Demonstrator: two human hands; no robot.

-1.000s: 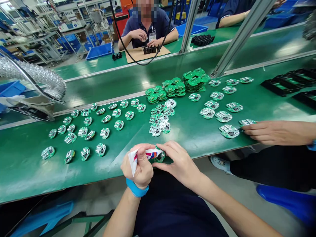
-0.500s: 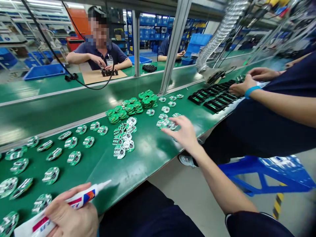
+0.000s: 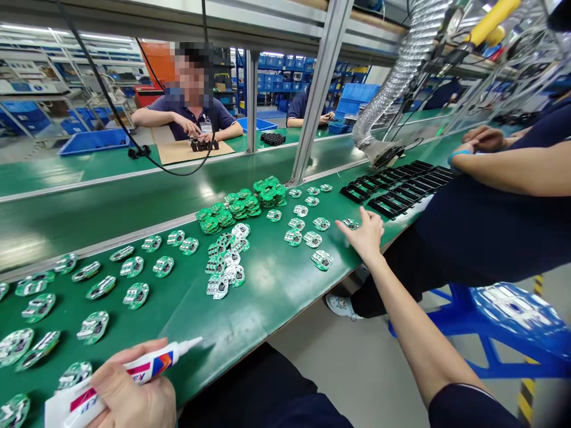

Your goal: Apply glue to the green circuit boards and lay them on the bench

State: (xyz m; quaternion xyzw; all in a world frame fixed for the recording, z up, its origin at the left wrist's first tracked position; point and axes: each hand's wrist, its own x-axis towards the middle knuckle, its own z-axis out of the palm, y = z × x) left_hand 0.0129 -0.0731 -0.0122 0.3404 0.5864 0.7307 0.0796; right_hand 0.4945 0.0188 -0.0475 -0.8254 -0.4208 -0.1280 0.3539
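My left hand (image 3: 134, 392) sits at the bottom left, shut around a white adhesive tube (image 3: 151, 364) with a red and blue label and a thin nozzle pointing right. Several round green circuit boards (image 3: 134, 295) lie near that hand on the green workbench (image 3: 250, 321). My right hand (image 3: 363, 235) rests flat with its fingers apart, holding nothing. Its fingertips are next to a small circuit board (image 3: 350, 224). Other boards lie in a loose heap (image 3: 220, 264) and a stacked cluster (image 3: 236, 206) farther left.
A co-worker's clasped hands (image 3: 482, 139) rest beyond black board trays (image 3: 397, 187) on the right. A silver flexible duct (image 3: 392, 101) hangs above the bench. A seated person (image 3: 191, 113) works across an aluminium-framed partition (image 3: 319, 83). A blue stool (image 3: 504, 315) stands below right.
My view has swung right. My left hand has carried the tube to the lower left. My right hand has left the tube and moved over the boards to their right side.
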